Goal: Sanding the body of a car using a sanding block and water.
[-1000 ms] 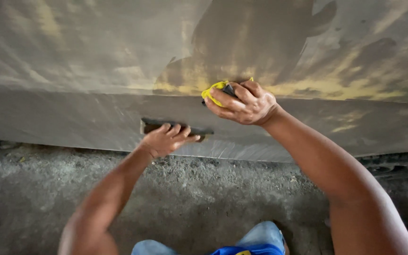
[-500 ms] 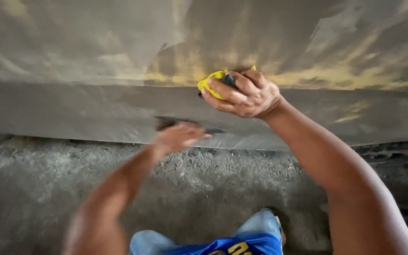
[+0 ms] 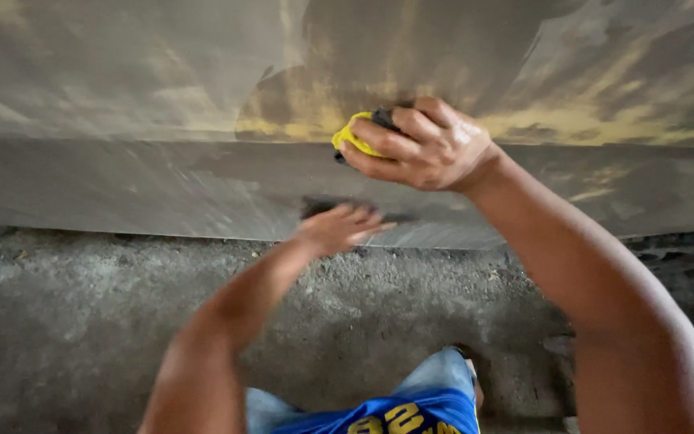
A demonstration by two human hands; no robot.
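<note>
Sanding step: right hand (image 3: pixel 427 145) clenched on yellow sanding pad (image 3: pixel 353 137) against grey panel (image 3: pixel 122 177); left hand (image 3: pixel 339 227), fingers released, blurred, flat on lower panel. Next needs even pressure.

- The big grey panel (image 3: pixel 122 104) looks like painted or primed sheet metal, dull and matt, with streaky lighter scuffs and patches of yellowish and darker tone showing through.
- Its lower band (image 3: pixel 122 189) is smoother and slightly sheeny, marked with fine slanting scratches.
- The yellow pad (image 3: pixel 353 137) in the right hand (image 3: pixel 423 149) seems soft, like sponge or foam, with a dark backing piece; the skin of that hand glistens as if wet.
- The thing under the left hand (image 3: pixel 337 227) is dark and too blurred to judge.
- The ground (image 3: pixel 82 321) is rough, gritty concrete, grey and pitted.
- The person's shirt (image 3: pixel 399 414) is glossy blue synthetic cloth; the trousers (image 3: pixel 439 374) look like faded denim.
</note>
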